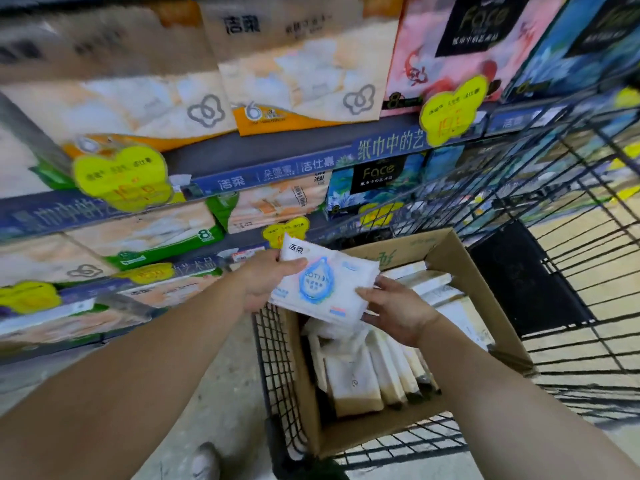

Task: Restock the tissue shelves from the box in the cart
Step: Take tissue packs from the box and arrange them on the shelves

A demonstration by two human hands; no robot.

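Note:
A white tissue pack [325, 284] with a blue droplet print hangs above the open cardboard box [485, 285], held from both sides. My left hand [266, 282] grips its left end, thumb on top. My right hand [394, 310] holds its right edge from below. Inside the box several more white packs [367, 372] stand on edge. The box sits in a black wire cart [575, 258]. The tissue shelves [263, 154] rise to the left and ahead, filled with large multi-packs.
Yellow price tags [121, 174] hang from the shelf edges. Blue and pink Face tissue packs [446, 46] fill the right shelves. The cart's wire wall stands close to the shelves. Grey floor and a shoe [204, 462] show below my left arm.

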